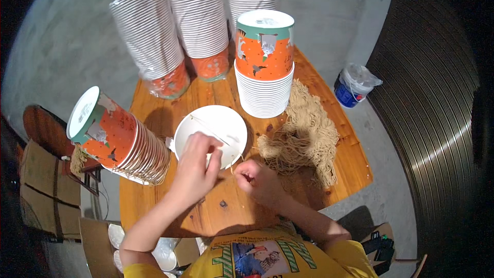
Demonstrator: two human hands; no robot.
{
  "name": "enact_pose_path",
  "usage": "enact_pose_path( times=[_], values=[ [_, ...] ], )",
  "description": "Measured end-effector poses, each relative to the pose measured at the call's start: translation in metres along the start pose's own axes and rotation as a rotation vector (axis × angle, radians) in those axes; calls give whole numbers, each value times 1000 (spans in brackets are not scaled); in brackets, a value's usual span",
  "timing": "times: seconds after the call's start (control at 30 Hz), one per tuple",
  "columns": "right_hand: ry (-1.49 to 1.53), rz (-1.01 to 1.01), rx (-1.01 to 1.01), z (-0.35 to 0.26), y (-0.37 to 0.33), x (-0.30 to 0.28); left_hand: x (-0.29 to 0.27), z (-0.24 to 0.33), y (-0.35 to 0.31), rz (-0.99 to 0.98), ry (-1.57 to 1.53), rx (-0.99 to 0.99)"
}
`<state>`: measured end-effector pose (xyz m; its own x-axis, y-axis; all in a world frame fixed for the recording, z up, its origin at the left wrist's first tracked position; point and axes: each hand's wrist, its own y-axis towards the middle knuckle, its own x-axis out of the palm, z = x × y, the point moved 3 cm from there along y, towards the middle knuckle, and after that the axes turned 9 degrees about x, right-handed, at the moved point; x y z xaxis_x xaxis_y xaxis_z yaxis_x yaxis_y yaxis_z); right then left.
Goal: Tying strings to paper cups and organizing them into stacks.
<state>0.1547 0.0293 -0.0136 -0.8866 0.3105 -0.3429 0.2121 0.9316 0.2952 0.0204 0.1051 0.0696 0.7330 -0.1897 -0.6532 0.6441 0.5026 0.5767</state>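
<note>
A white paper bucket (234,123) stands in the middle of the table, its round white inside facing up. A thin cord line crosses its inside. My left hand (195,162) is over the bucket's near left part, fingers curled and pressed together near the end of that line; what they hold is hidden. By the near right rim my right hand (256,179) is closed, pinching a short beige cord (231,167) at the rim. To the right lies a loose pile of beige cords (314,128).
At the left leans an upside-down stack of orange and green paper buckets (116,134) with cords along their rims. Another stack (265,56) stands behind the middle bucket. Plastic-wrapped stacks (198,15) line the table's back. A lidded pail (354,85) is on the floor right.
</note>
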Motion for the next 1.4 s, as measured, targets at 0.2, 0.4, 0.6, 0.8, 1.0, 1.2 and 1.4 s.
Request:
enact_pose_path(
  times=[0.2, 0.4, 0.6, 0.8, 1.0, 1.2, 1.4],
  values=[
    [141, 29, -50, 3, -14, 5, 23, 5, -84, 295, -284, -353],
    [-113, -118, -122, 0, -22, 4, 56, -2, -81, 181, -1310, -966],
    [-272, -137, -147, -6, -28, 1, 68, -3, -76, 208, -1420, -979],
    [-212, -102, -231, -10, -29, -3, 63, -1, -69, 238, -1416, -993],
    [-211, -91, -294, -9, -30, -2, 61, 2, -77, 237, -1515, -1023],
    [-170, -66, -249, -8, -33, 0, 61, 2, -76, 265, -1518, -1075],
    [-256, -91, -395, -20, -28, -4, 66, -10, -72, 275, -1645, -1096]
  ],
)
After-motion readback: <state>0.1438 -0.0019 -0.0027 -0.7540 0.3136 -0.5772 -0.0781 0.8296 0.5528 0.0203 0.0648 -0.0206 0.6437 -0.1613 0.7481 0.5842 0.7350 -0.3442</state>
